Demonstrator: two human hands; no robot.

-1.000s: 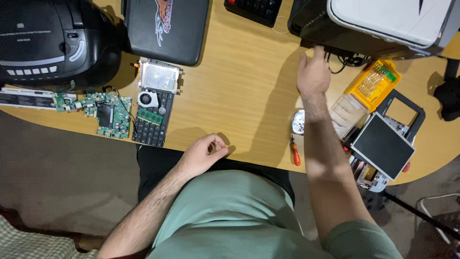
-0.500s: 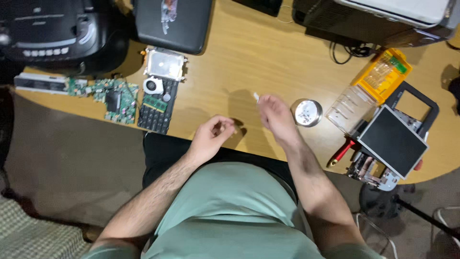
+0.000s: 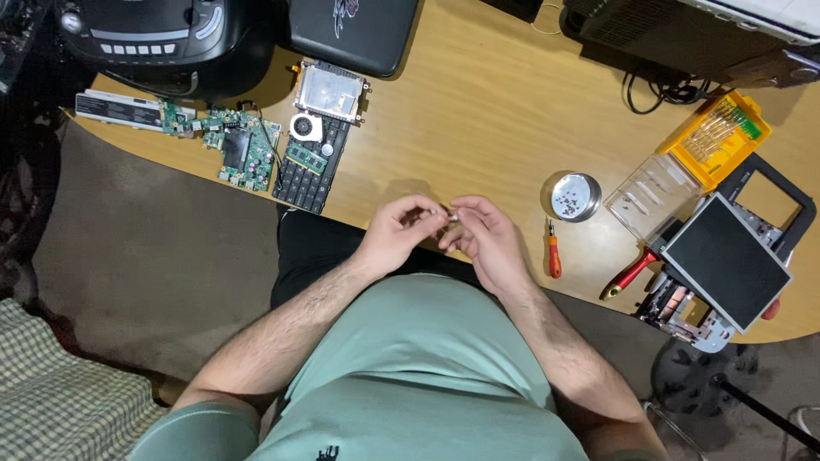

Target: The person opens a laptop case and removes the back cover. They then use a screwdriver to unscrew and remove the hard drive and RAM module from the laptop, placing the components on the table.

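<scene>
Seen from the head camera, looking straight down, both hands meet over the near edge of the wooden desk (image 3: 478,111), just above the person's lap. The left hand (image 3: 397,235) comes in from seven o'clock and the right hand (image 3: 485,239) from five o'clock, and between their fingertips sits a small silvery part (image 3: 450,216), too small to say what it is. The left hand's fingers are curled together and pinch one end of the part; the right hand's thumb and forefinger close on the other end, its remaining fingers folded loosely under. At three o'clock from the hands, near them, lies a small orange-handled screwdriver (image 3: 553,253), and just beyond it at two o'clock stands a round metal tin (image 3: 573,196) holding tiny screws. Farther out at three o'clock are a clear plastic case (image 3: 651,195) with a yellow bit holder (image 3: 716,141) and a dark flat panel in a metal frame (image 3: 726,260), with red-handled pliers (image 3: 630,273) beside it. At ten o'clock, well apart from the hands, lie a black keyboard strip (image 3: 309,171) with a small fan and memory stick on it, a silver drive (image 3: 330,90), and a green circuit board (image 3: 242,149). At eleven o'clock a black radio player (image 3: 162,38) sits at the desk's far corner.
</scene>
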